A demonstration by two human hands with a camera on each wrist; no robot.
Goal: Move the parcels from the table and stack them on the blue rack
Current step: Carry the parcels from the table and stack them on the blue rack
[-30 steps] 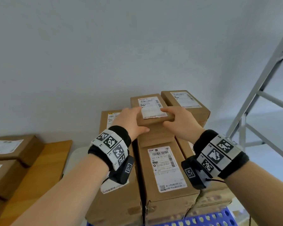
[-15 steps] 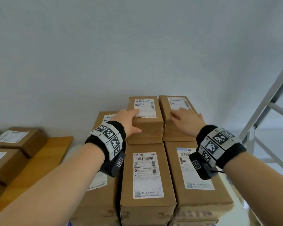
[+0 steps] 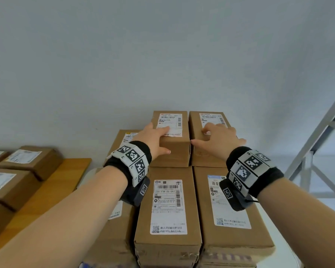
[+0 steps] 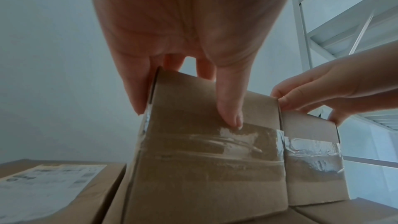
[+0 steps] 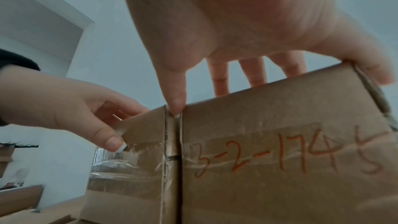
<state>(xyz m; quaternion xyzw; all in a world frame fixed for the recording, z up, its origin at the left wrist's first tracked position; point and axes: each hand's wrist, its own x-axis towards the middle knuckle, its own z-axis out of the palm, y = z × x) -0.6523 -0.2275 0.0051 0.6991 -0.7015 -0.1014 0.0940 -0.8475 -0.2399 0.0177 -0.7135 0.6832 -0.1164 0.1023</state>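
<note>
2 small parcels sit side by side, touching, on the stack's back — left parcel (image 3: 170, 146), right parcel (image 3: 207, 151). Before them 2 long parcels (image 3: 168, 238). Lower parcel (image 3: 124, 138) to the left. Table (image 3: 52, 190) far left, parcels (image 3: 29, 161) on it.

Both forearms extended forward, wrists level.
Left hand (image 3: 154, 139) grips with thumb curled down; right hand (image 3: 219, 139) lies palm-down, fingers spread and bent.

Matt brown cardboard parcels (image 3: 170, 144), glossy clear tape (image 4: 215, 142), white paper labels (image 3: 167, 206), smooth wooden table (image 3: 52, 186).
</note>
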